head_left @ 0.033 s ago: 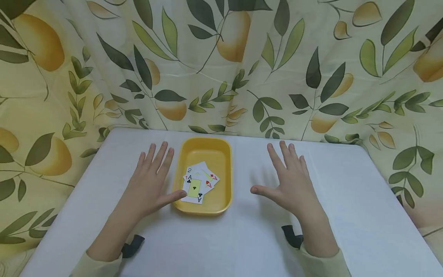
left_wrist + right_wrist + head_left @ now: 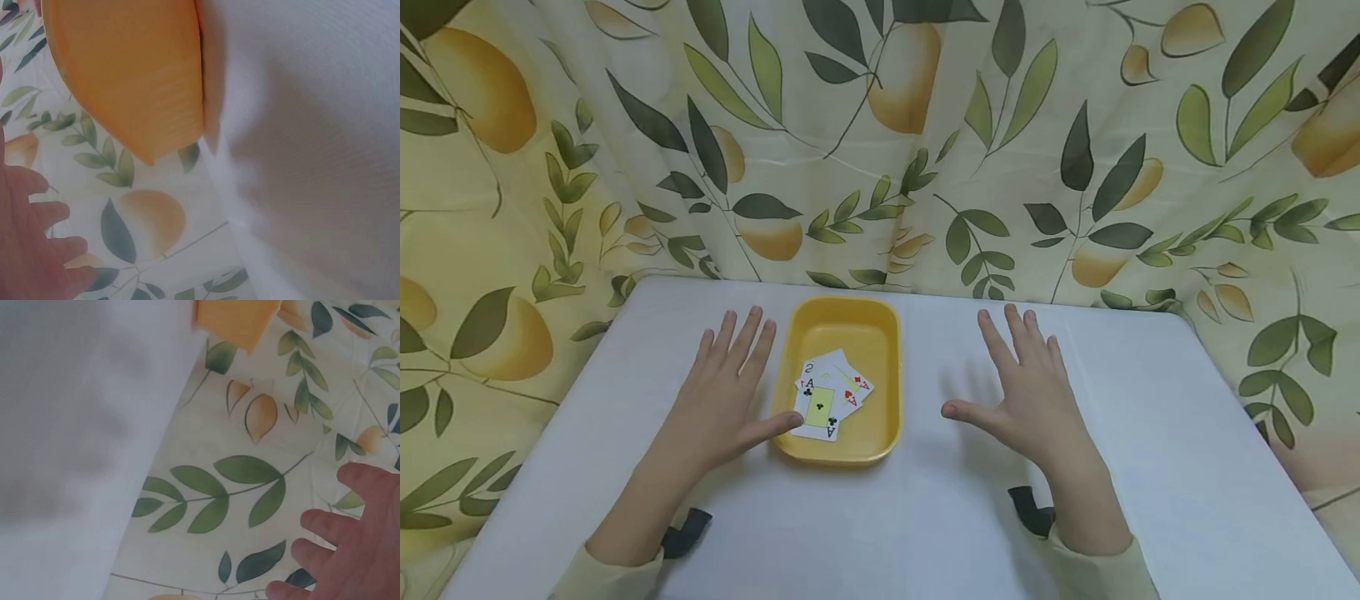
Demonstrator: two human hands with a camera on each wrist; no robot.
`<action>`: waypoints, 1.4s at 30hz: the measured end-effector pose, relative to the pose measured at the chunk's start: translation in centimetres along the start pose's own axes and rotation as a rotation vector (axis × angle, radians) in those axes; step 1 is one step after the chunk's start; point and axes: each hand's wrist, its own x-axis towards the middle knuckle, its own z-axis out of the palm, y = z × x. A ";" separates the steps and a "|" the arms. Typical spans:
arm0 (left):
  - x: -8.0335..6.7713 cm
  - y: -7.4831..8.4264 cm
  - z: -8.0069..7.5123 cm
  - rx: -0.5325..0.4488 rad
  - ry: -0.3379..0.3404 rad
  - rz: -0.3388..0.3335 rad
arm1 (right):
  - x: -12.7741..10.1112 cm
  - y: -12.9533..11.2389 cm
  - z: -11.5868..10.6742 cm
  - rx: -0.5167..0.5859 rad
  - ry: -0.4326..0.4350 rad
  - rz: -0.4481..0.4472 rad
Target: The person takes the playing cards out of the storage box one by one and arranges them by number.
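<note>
A yellow tray (image 2: pixel 880 425) stands on the white table, left of the middle. In it lies a small overlapping pile of playing cards, face up: an ace of clubs (image 2: pixel 820 412) on top, red aces (image 2: pixel 859 388) fanned out to the right, and a card marked 2 (image 2: pixel 827 362) behind. My left hand (image 2: pixel 718 400) is spread palm down beside the tray, its thumb tip overlapping the tray's near left rim in the head view. To the right of the tray, my right hand (image 2: pixel 1033 396) has its fingers spread too. Both hands hold nothing.
Dark straps (image 2: pixel 687 533) show below both wrists. A curtain (image 2: pixel 1000 167) with a leaf and fruit print hangs along the table's far edge. The white tablecloth (image 2: pixel 925 533) spreads around the tray. The left wrist view shows the tray's side (image 2: pixel 137 75) close up.
</note>
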 end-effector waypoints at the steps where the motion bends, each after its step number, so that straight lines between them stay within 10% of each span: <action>1: 0.0 -0.1 0.0 0.000 0.002 0.000 | 0.1 -0.1 0.0 0.000 -0.003 -0.002; 28: 0.0 0.8 1.3 -0.018 -0.148 -0.002 | 3.0 -8.0 4.1 0.075 -0.115 -0.265; 42: -1.3 1.6 2.5 -0.028 -0.233 -0.023 | 4.6 -13.2 8.6 -0.034 -0.389 -0.395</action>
